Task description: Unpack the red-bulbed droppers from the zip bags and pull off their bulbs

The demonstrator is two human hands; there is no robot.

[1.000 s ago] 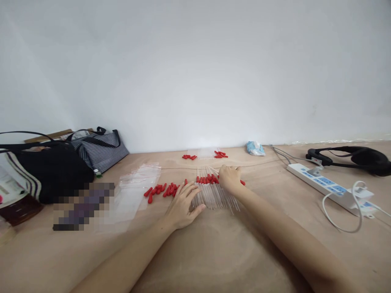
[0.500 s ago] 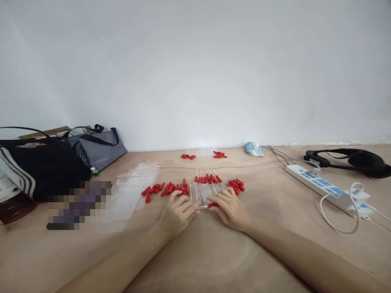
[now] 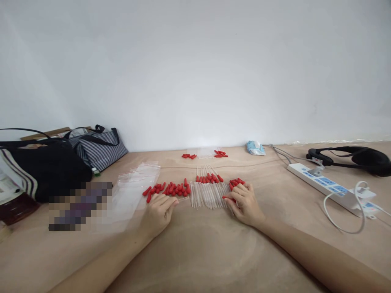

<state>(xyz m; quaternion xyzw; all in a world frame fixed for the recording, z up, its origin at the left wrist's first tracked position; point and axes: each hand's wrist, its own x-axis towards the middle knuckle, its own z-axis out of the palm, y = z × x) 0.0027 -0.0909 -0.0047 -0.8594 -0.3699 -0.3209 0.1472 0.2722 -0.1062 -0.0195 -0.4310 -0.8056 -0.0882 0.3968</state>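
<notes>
My left hand (image 3: 159, 214) is closed in a pinch on a thin clear glass tube (image 3: 183, 199), whose end sticks out to the right. Between the thumb and fingers of my right hand (image 3: 244, 204) is a red rubber bulb (image 3: 227, 198). A row of clear glass tubes (image 3: 208, 196) lies between my hands. Behind it are several droppers with red bulbs (image 3: 209, 178) and tubes pointing away. Loose red bulbs (image 3: 174, 189) are piled left of the row. Another small pile of red bulbs (image 3: 234, 183) is partly hidden behind my right hand.
Clear zip bags (image 3: 125, 199) lie at left, beside a blurred-out object (image 3: 80, 206). Bags (image 3: 97, 148) stand behind. Further back are another tube group (image 3: 205, 153) and a blue-white crumpled packet (image 3: 255, 147). At right are a power strip (image 3: 324, 183) and black headgear (image 3: 351, 158).
My hands have moved apart from above the tube row. My left hand went left with a glass tube, my right hand right with a red bulb. The row is now uncovered.
</notes>
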